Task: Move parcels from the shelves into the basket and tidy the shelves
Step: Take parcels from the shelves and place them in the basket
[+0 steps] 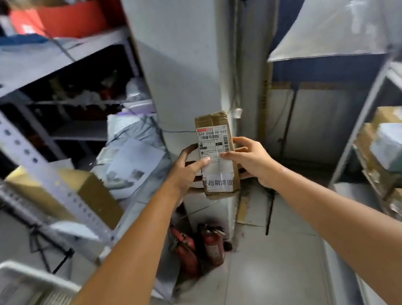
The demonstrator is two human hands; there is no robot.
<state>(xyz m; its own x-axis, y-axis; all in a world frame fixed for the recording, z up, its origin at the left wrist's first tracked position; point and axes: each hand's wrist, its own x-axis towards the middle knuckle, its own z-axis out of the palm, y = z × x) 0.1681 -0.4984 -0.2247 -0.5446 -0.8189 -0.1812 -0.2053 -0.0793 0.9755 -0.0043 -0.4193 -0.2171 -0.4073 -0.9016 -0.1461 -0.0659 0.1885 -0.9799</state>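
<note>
cardboard parcel [217,155], frame centre, held upright in air | left hand [187,170] and right hand [248,158] both grip its long sides | likely light, stiff; tape slick, so hold edges | basket [16,271] lower left

the parcel [217,155] i'm holding is matt brown cardboard, creased, wrapped in glossy clear tape, with white paper labels [213,139]. the shelf upright [17,144] beside me is grey painted metal, punched with holes. the mailer bags [133,134] look like slick grey plastic. the floor tiles [268,286] are smooth and faintly shiny.
</note>
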